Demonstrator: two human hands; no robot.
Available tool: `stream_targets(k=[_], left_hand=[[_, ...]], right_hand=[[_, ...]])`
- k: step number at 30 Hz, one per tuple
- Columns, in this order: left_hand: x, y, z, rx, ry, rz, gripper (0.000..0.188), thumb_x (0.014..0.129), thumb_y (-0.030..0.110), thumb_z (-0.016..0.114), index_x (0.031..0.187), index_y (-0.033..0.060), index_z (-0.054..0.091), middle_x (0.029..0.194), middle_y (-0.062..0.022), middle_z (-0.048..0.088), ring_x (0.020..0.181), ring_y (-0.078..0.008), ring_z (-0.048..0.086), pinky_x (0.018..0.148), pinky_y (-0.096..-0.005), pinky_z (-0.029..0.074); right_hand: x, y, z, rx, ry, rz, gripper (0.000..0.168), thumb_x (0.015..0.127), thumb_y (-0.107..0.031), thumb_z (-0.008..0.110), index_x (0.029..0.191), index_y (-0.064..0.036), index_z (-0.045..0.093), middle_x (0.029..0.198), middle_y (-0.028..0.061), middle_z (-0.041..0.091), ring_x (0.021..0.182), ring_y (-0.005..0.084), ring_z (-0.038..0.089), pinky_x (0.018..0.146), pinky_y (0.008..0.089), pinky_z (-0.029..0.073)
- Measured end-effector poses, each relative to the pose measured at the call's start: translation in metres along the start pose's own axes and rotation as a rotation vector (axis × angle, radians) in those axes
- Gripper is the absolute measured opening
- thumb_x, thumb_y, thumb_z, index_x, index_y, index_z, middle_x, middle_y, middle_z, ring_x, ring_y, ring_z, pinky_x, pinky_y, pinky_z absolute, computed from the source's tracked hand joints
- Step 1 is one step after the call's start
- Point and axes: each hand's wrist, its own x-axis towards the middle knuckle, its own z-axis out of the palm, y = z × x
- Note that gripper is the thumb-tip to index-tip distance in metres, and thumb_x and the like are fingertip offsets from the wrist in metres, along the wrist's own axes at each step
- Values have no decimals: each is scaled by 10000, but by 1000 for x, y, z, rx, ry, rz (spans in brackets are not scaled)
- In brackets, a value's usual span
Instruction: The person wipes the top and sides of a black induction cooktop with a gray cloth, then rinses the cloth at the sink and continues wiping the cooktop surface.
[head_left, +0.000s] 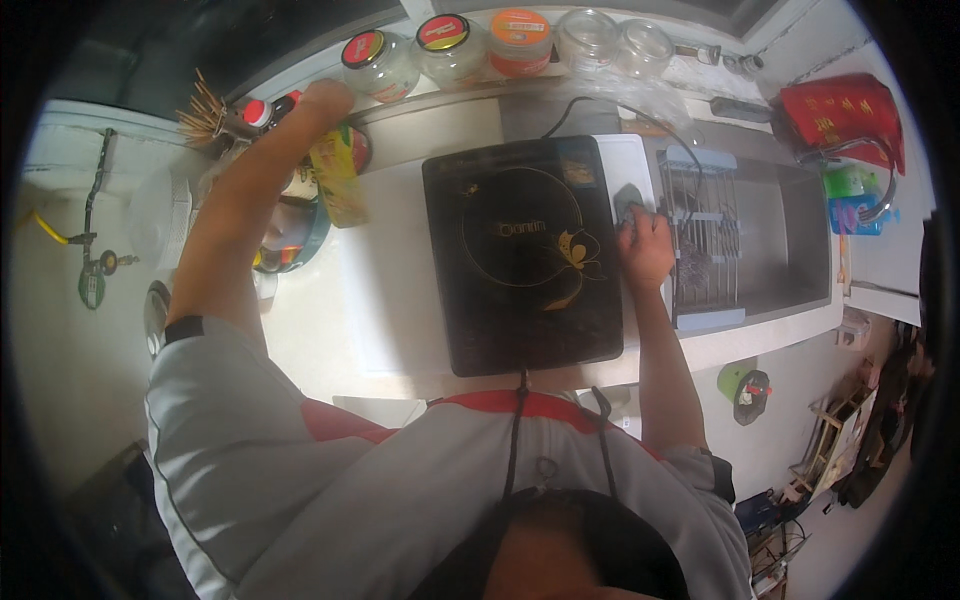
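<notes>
A black induction cooktop (529, 255) with a gold flower print lies on a white board (390, 277) on the counter. Just right of it, my right hand (646, 247) holds a grey-green cloth (628, 201) against the white surface. My left hand (328, 101) reaches to the back left, near the windowsill, beside a glass jar with a red lid (379, 67). Below that hand hangs or stands a yellow-green packet (339, 180); whether the fingers touch it cannot be told. A red-capped bottle (259, 114) is next to my left wrist.
More jars (521, 45) line the sill. A steel sink (795, 225) with a dish rack (701, 315) is at the right, near a curved faucet (889, 180). Chopsticks in a holder (236, 127) stand at the far left. A dark cable (600, 100) runs behind the cooktop.
</notes>
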Motion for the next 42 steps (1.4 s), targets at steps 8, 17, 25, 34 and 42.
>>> stream_targets(k=[8,17,25,34,42], left_hand=[[-40,27,-32,-220,24,-7,216,812,179,641,894,4,736,986,-220,706,1045,-377,657,901,-427,524],[-30,89,64,-345,170,-35,254,858,198,652,1001,-2,716,990,-187,717,983,-366,684,836,-446,556],[-97,71,-33,-413,64,-66,264,856,185,645,1092,105,730,1020,-149,716,1000,-347,682,843,-452,547],[-118,52,-128,-339,385,-265,303,884,132,585,1153,156,723,1069,-160,700,1027,-345,669,836,-467,543],[-59,67,-48,-331,515,-366,468,816,72,641,1279,136,632,1222,-139,628,1092,-350,619,861,-454,554]], right_hand=[[0,0,-1,-35,13,-43,307,840,-225,669,1145,-196,670,978,106,583,899,339,613,723,446,524],[0,-1,-1,-64,20,-55,304,841,-217,677,1143,-187,667,946,113,576,880,349,616,698,450,526],[0,1,-2,-47,53,-76,294,843,-231,663,1137,-213,666,927,102,563,872,337,610,687,455,524],[1,-2,-6,-46,51,-77,294,837,-228,672,1129,-197,669,926,101,565,868,334,612,695,441,524],[1,-5,-5,7,75,-96,292,832,-216,683,1122,-189,673,939,102,578,883,333,617,707,439,527]])
